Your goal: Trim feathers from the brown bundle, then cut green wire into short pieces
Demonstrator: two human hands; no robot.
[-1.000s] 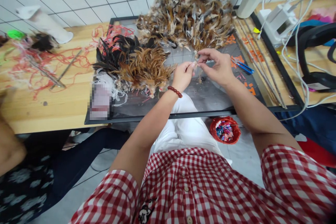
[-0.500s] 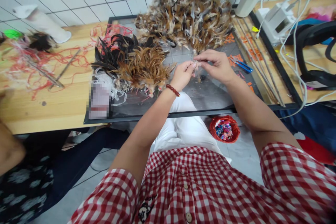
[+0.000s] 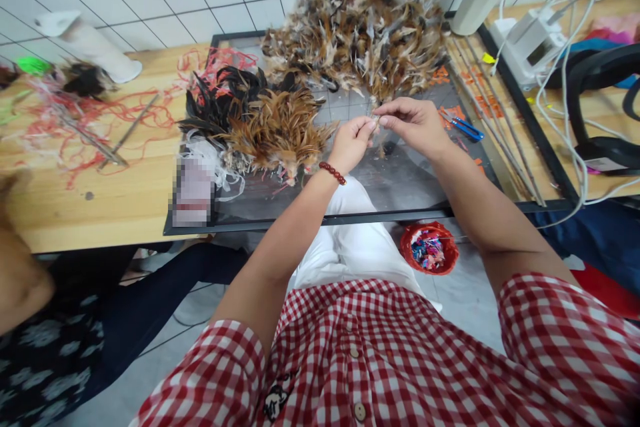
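A white-tiled floor runs behind a wooden worktable (image 3: pixel 100 200), on which a dark, black-framed mat (image 3: pixel 400 190) serves as the working surface. Over the middle of that mat a person in a red-checked shirt brings both hands together, fingertip to fingertip. The left hand (image 3: pixel 351 143), a red bead bracelet (image 3: pixel 333 173) at its wrist, has its fingers curled, thumb and forefinger pinching a small feather (image 3: pixel 376 121); the right hand (image 3: pixel 417 125) meets it from the other side, its thumb and forefinger pressed together on the same piece. The feather is held just above the mat, too small to make out in detail.

At the mat's far edge lies a large heap of brown and white feathers (image 3: pixel 365 30). On the mat's left part sit a bunch of tan feathers (image 3: pixel 277 130) and, just behind it, a cluster of black feathers (image 3: pixel 220 97). Blue-handled scissors (image 3: pixel 463 125) lie on the mat's right part, near the right hand, with a row of thin sticks (image 3: pixel 493 113) beside them along the mat's right edge. Red threads (image 3: pixel 95 113) are strewn across the table left of the mat. Below the mat's near edge, a red bowl (image 3: pixel 429 248) of coloured scraps sits on the floor. Another person's arm (image 3: pixel 20 280) shows at the far left.
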